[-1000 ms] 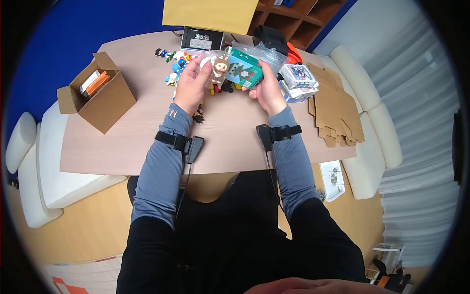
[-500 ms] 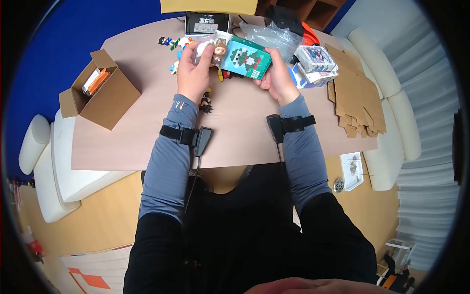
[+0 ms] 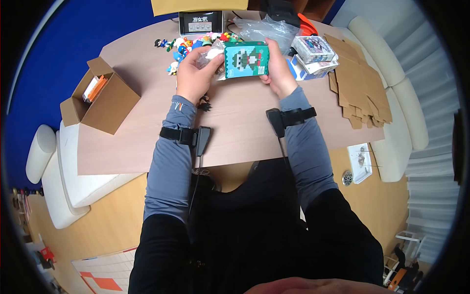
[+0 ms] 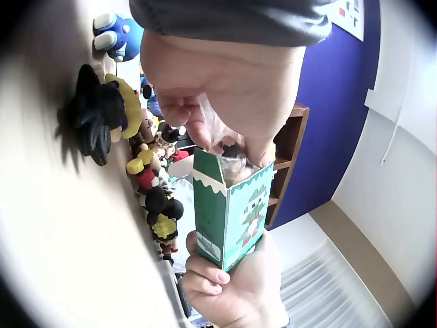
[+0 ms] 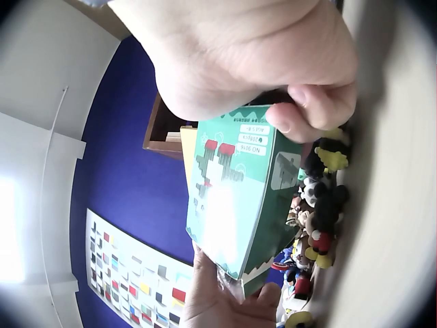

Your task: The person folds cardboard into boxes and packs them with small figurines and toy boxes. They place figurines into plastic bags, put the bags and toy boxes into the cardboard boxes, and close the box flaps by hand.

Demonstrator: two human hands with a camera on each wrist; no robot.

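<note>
A small green box with a pixel-style picture is held above the table between both hands. The right hand grips its right end; the right wrist view shows fingers curled round the box. At the other end, the left hand pinches a clear plastic bag holding a figure. In the left wrist view, the bag sits partly inside the box's open end, and the left hand is right at that opening. Most of the figure is hidden by the box and fingers.
Several small figures stand behind the hands. An open cardboard box is at the left. Plastic wrap, stacked packs and flattened cardboard lie at the right. A dark-screened device stands at the back.
The bagged figure and the green box have come together, with the figure now mostly out of sight. The box has turned level, and the head view has shifted.
</note>
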